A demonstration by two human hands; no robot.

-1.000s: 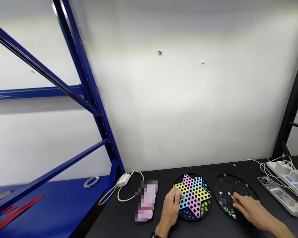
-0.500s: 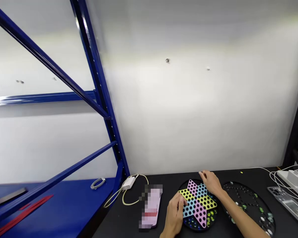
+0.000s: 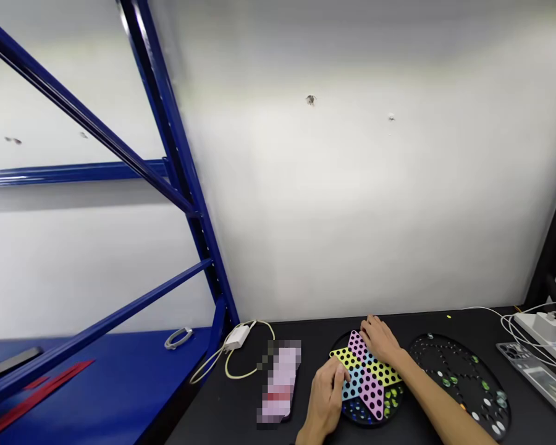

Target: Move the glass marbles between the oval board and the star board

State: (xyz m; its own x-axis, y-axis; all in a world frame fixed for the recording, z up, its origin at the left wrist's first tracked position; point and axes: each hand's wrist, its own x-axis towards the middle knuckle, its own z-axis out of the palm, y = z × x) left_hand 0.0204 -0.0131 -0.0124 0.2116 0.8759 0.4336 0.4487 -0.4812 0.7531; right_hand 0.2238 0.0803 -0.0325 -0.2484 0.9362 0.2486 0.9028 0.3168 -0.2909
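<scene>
A star-shaped Chinese checkers board [image 3: 370, 384], with pink, yellow and blue points full of black holes, lies over a round black tray [image 3: 366, 422]. Green and blue marbles [image 3: 391, 400] show in the tray between the star's lower points. My left hand [image 3: 325, 392] is closed at the star's left edge, its fingers curled and the thumb by the yellow and blue points. Across the star's far side rests my right hand [image 3: 380, 340], palm down with fingers extended over the upper pink and blue points. Its fingers hide part of those points.
To the right, a round black board [image 3: 472, 377] holds scattered marbles. A pink phone [image 3: 280, 383] lies left of my hands, near a white charger [image 3: 238, 337] with its cable. At the far right are a clear case [image 3: 537, 380] and a power strip [image 3: 544, 334].
My right hand has moved left and settled lower across the star's far points. My left hand stays at the star's left edge. The camera view has shifted slightly.
</scene>
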